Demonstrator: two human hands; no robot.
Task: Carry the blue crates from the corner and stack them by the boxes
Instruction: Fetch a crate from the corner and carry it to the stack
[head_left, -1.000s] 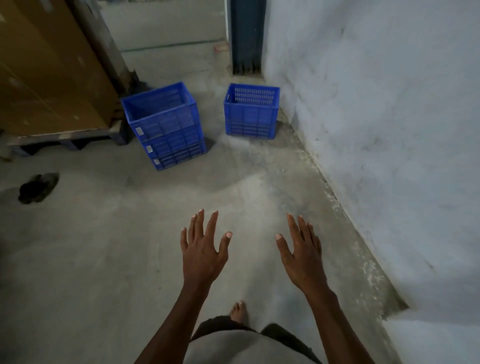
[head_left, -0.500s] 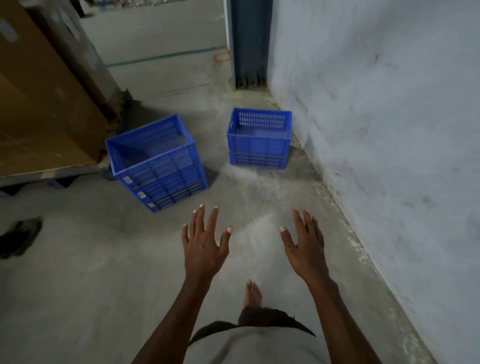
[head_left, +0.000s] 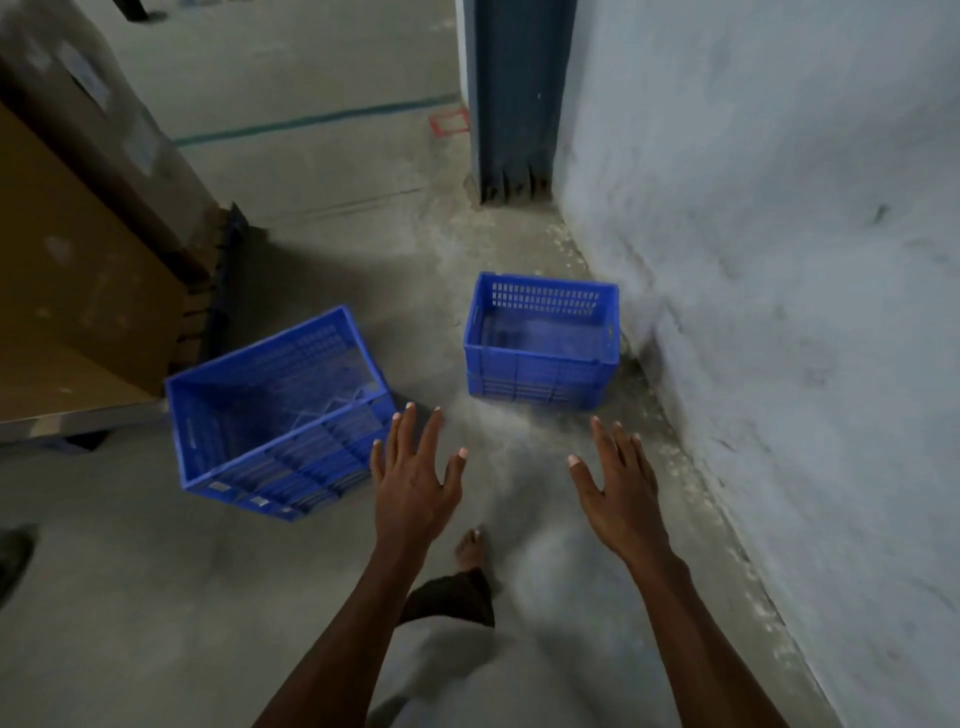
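A stack of blue crates (head_left: 275, 415) stands on the floor at the left, beside the big cardboard boxes (head_left: 78, 270). A single blue crate (head_left: 540, 343) sits in the corner against the pale wall, ahead of me. My left hand (head_left: 415, 478) is stretched forward with spread fingers, holding nothing, its fingertips level with the stack's right edge. My right hand (head_left: 618, 488) is held out the same way, empty, short of the single crate's near side.
The wall (head_left: 779, 312) runs along the right. A dark blue post (head_left: 517, 93) stands at the corner. The boxes rest on a pallet (head_left: 62, 421). A dark object (head_left: 13, 561) lies at the far left. My bare foot (head_left: 470, 545) is on the concrete floor.
I have walked closer: both crate groups have grown and slid down the frame toward my hands. My hands stay spread and empty in front of me.
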